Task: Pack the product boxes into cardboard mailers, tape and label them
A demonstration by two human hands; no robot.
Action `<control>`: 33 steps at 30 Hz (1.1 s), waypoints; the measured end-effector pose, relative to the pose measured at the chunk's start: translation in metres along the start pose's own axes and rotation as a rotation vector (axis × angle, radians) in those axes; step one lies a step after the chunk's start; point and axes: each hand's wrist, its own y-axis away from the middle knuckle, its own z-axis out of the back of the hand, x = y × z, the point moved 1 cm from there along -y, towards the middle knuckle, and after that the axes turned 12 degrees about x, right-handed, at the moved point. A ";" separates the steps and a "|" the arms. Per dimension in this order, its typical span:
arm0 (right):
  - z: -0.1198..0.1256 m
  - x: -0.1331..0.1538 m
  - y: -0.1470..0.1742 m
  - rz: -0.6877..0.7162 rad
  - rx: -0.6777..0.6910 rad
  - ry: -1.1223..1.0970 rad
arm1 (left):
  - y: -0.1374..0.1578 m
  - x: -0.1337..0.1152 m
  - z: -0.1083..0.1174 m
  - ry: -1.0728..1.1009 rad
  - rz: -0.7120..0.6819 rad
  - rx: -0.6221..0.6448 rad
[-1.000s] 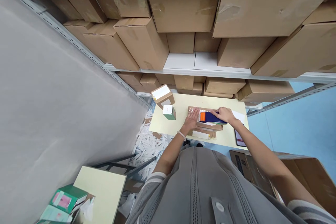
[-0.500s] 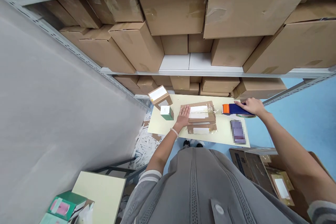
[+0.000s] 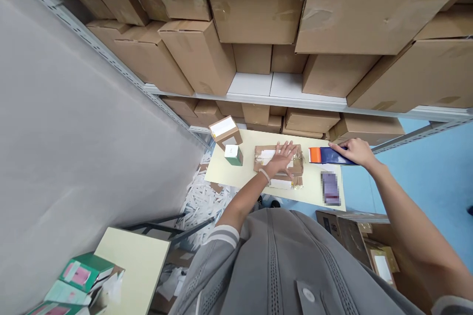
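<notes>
My left hand [image 3: 283,157] lies spread on top of a taped cardboard box [image 3: 261,161] with white labels. A second labelled carton [image 3: 297,181] sits against its near side, partly under my wrist. To the right, my right hand [image 3: 354,151] grips a blue and orange tape dispenser [image 3: 328,155] at the table's right end. Its orange end points left toward the box, with a gap between them. On the left of the table stand a small green and white box [image 3: 234,155] and a brown carton [image 3: 225,131] with a white label.
A cream table [image 3: 244,174] holds these things, along with a blurred purple item [image 3: 330,188]. Shelves of cardboard boxes [image 3: 258,5] rise behind it. Paper shreds [image 3: 201,202] cover the floor at left. An open carton [image 3: 406,275] stands at lower right, a side table [image 3: 136,261] at lower left.
My left hand has slid right from the box's left edge onto its middle, fingers now spread. The tape dispenser in my right hand has shifted slightly left and turned a little.
</notes>
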 end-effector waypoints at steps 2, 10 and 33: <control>0.009 0.002 0.004 0.011 -0.018 -0.001 | -0.013 -0.007 -0.003 0.005 0.025 0.008; 0.010 -0.014 -0.002 -0.026 -0.016 0.124 | -0.014 -0.005 -0.003 -0.049 0.052 0.056; -0.112 0.066 -0.045 -0.126 0.320 0.046 | 0.037 0.025 -0.057 -0.090 0.064 0.178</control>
